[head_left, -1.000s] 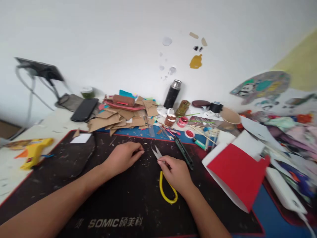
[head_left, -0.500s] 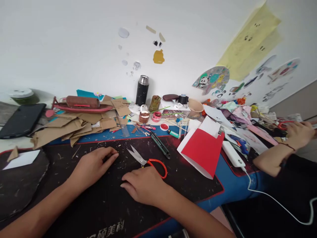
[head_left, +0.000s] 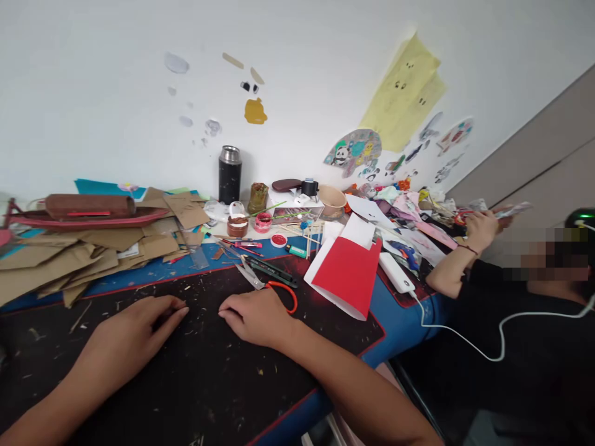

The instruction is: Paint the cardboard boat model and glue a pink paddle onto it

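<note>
My left hand (head_left: 134, 334) rests on the black mat (head_left: 186, 384), its fingers curled and the thumb near the index fingertip; nothing shows in it. To its right lies my right hand (head_left: 255, 317), fingers folded and pressed together, with nothing visible inside. Just beyond the right hand are scissors (head_left: 253, 279) with red handles, partly behind the hand, blades apart. A dark green utility knife (head_left: 272, 272) lies behind them. Right of these sits a folded red sheet (head_left: 346, 272) with a white inner side.
Cardboard pieces (head_left: 97, 248) and a brown model boat (head_left: 88, 210) are at the back left. A black bottle (head_left: 230, 176) stands by the wall. A white power bank (head_left: 396, 272) with a cable lies right, near a seated person (head_left: 525, 334) holding something.
The view has turned to the right, showing more of the other person, whose hands are raised. My right hand now lies closer to the scissors and knife, and the gap between my hands is wider.
</note>
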{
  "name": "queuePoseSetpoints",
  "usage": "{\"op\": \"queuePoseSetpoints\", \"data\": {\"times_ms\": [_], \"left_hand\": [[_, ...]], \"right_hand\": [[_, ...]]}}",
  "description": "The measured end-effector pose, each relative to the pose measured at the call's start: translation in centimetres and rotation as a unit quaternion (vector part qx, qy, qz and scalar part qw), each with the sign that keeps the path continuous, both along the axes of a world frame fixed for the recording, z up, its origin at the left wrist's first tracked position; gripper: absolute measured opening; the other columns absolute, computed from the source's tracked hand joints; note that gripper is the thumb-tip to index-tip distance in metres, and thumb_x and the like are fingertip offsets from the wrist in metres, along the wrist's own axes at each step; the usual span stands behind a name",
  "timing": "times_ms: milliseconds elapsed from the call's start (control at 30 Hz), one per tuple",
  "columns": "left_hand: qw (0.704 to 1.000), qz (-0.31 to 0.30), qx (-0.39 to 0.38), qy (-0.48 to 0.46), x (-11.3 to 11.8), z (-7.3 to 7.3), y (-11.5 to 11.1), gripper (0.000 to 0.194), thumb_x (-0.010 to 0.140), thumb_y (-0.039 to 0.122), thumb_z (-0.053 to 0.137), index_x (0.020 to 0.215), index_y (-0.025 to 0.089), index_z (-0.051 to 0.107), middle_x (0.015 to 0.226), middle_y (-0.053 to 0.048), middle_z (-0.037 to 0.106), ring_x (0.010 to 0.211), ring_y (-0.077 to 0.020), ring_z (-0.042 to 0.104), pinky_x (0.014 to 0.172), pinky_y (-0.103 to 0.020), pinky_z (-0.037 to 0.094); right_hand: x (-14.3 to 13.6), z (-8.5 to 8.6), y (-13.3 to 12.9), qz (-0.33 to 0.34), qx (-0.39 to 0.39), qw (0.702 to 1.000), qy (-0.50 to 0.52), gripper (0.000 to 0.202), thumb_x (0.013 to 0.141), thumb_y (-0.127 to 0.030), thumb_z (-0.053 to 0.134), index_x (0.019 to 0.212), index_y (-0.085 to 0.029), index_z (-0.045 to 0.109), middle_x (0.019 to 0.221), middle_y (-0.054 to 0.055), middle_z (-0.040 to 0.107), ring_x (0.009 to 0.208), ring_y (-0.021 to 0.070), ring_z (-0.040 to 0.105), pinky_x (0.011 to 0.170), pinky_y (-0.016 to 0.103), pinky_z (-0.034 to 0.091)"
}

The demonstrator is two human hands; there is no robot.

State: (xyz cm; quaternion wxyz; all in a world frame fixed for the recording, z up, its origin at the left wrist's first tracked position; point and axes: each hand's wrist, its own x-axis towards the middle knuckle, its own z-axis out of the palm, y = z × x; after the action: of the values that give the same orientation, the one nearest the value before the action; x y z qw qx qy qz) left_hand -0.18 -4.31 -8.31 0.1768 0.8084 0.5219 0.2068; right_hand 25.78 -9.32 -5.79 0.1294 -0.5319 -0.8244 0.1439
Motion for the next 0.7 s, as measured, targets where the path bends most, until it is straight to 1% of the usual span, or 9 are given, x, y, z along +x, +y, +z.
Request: {"op": "queuePoseSetpoints", "data": {"times_ms": [100,167,233,333,400,467,500,567,700], "left_hand": [[1.0,-0.009,0.009,-0.019,0.1,-0.2,-0.2,0.04,0.092,0.063,0.048,0.089,0.033,0.073,0.096,-0.004,0.087,0.086,-0.033,0.082,0.076,-0.04,0.063],[0.998,-0.014,0.018,-0.051,0.1,0.1,-0.6,0.039,0.091,0.065,0.05,0.092,0.034,0.074,0.097,-0.003,0.087,0.087,-0.0334,0.082,0.081,-0.042,0.064],[0.996,-0.016,0.039,-0.081,0.3,0.6,-1.1,0.038,0.093,0.065,0.053,0.095,0.034,0.074,0.098,-0.003,0.087,0.087,-0.0328,0.082,0.084,-0.042,0.064],[0.991,-0.027,0.079,-0.101,0.7,1.2,-1.6,0.039,0.097,0.064,0.054,0.094,0.031,0.074,0.095,-0.005,0.086,0.085,-0.031,0.081,0.084,-0.04,0.062],[0.991,-0.05,0.079,-0.095,1.0,1.1,-1.8,0.038,0.1,0.061,0.054,0.095,0.03,0.075,0.096,-0.005,0.086,0.088,-0.0293,0.081,0.086,-0.038,0.061],[0.992,-0.085,0.056,-0.069,1.3,0.7,-1.8,0.037,0.102,0.056,0.051,0.098,0.029,0.076,0.096,-0.005,0.085,0.088,-0.0271,0.081,0.082,-0.035,0.061],[0.992,-0.103,0.047,-0.051,1.5,0.4,-1.8,0.035,0.102,0.052,0.051,0.097,0.028,0.077,0.093,-0.005,0.084,0.084,-0.0258,0.08,0.077,-0.034,0.06],[0.991,-0.128,0.033,-0.021,1.7,0.0,-1.9,0.032,0.104,0.045,0.05,0.097,0.028,0.076,0.092,-0.005,0.082,0.086,-0.0251,0.078,0.078,-0.034,0.059],[0.992,-0.122,0.037,-0.003,1.7,0.0,-1.5,0.03,0.105,0.04,0.048,0.097,0.027,0.074,0.093,-0.006,0.08,0.088,-0.0261,0.075,0.081,-0.037,0.058]], "right_hand": [[0.1,0.0,-0.9,-0.001,-0.018,0.999,0.045,0.015,0.11,-0.035,0.064,0.117,-0.028,0.076,0.11,-0.001,0.088,0.101,0.0178,0.082,0.082,0.026,0.054],[0.0,-0.1,-1.6,-0.016,-0.024,0.998,0.059,0.016,0.11,-0.036,0.064,0.117,-0.028,0.076,0.107,-0.002,0.088,0.097,0.0174,0.083,0.081,0.026,0.055],[-0.1,-0.4,-2.2,-0.018,-0.025,0.998,0.051,0.017,0.11,-0.036,0.065,0.117,-0.027,0.076,0.108,-0.001,0.088,0.099,0.0189,0.083,0.081,0.026,0.055],[-0.4,-0.7,-2.7,-0.003,-0.018,0.999,0.034,0.018,0.11,-0.036,0.064,0.116,-0.027,0.077,0.112,0.001,0.088,0.105,0.0213,0.082,0.083,0.028,0.057],[-0.4,-0.9,-2.7,-0.003,-0.015,0.999,0.044,0.017,0.109,-0.035,0.064,0.116,-0.028,0.078,0.112,0.001,0.088,0.103,0.0209,0.082,0.084,0.027,0.057],[-0.3,-1.0,-2.7,-0.012,-0.015,0.997,0.072,0.014,0.108,-0.031,0.066,0.115,-0.028,0.078,0.11,0.0,0.088,0.098,0.02,0.083,0.084,0.027,0.056],[-0.2,-1.0,-2.6,-0.017,-0.013,0.996,0.088,0.013,0.107,-0.03,0.068,0.113,-0.028,0.079,0.106,0.0,0.088,0.093,0.0198,0.082,0.083,0.026,0.056],[0.1,-1.1,-2.4,-0.026,-0.016,0.993,0.118,0.013,0.106,-0.026,0.067,0.111,-0.028,0.079,0.103,0.0,0.088,0.089,0.019,0.082,0.081,0.026,0.055],[0.8,-1.0,-2.0,-0.066,-0.009,0.984,0.164,0.013,0.104,-0.023,0.068,0.106,-0.026,0.08,0.094,0.0,0.086,0.081,0.0186,0.08,0.077,0.026,0.054]]}}
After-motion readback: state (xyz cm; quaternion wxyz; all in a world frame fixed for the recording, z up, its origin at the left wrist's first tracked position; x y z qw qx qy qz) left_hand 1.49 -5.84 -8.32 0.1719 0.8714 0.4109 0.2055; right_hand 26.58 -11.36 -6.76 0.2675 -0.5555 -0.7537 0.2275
